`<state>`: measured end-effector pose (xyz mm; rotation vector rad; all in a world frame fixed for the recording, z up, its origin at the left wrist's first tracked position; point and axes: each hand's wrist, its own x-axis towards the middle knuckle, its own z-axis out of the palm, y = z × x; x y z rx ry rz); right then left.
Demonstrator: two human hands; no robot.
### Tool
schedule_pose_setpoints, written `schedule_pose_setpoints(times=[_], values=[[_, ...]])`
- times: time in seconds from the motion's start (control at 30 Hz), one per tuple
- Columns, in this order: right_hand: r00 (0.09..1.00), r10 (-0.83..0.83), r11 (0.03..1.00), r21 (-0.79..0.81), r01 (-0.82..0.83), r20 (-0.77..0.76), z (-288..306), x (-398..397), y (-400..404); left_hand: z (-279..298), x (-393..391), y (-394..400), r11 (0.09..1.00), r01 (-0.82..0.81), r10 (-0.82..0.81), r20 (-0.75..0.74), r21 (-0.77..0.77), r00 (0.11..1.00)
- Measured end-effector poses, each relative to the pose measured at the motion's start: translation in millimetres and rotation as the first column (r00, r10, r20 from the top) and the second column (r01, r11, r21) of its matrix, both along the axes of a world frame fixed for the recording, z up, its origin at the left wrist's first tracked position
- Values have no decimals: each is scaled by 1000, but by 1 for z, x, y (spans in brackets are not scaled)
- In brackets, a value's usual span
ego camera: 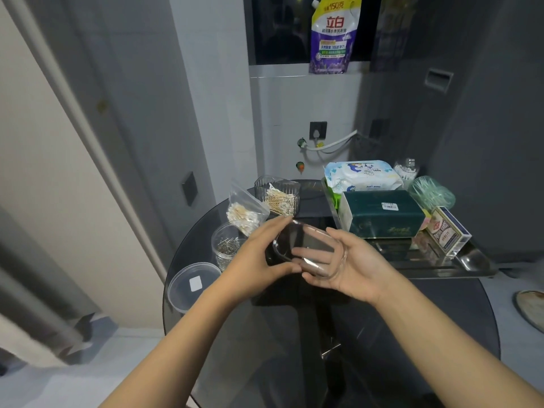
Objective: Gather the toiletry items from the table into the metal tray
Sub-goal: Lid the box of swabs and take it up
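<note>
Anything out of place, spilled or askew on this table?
Nothing spilled. One oddity: the jar of pins stands open, its round lid lying apart near the table's left edge. Both hands hold a clear container.

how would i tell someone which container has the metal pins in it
Start at the round dark glass table and look to its left edge. Beyond the flat clear plastic lid with a white sticker stands a short round clear plastic jar. Unlike the cotton swab bag and ribbed swab holder behind it, it holds thin silvery pins.
</note>
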<state>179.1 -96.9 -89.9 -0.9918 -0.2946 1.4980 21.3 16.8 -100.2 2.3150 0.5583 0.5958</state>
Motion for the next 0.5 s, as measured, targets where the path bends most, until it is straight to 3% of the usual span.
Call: schedule_pose_setpoints(times=[0.23,0.5], values=[[985,-152,988,21,151,83,2,10,4,4,26,15,986,-154,157,62,-59,986],[924,-294,953,-7,304,244,4,28,6,4,93,59,961,-262,267,-51,92,962]])
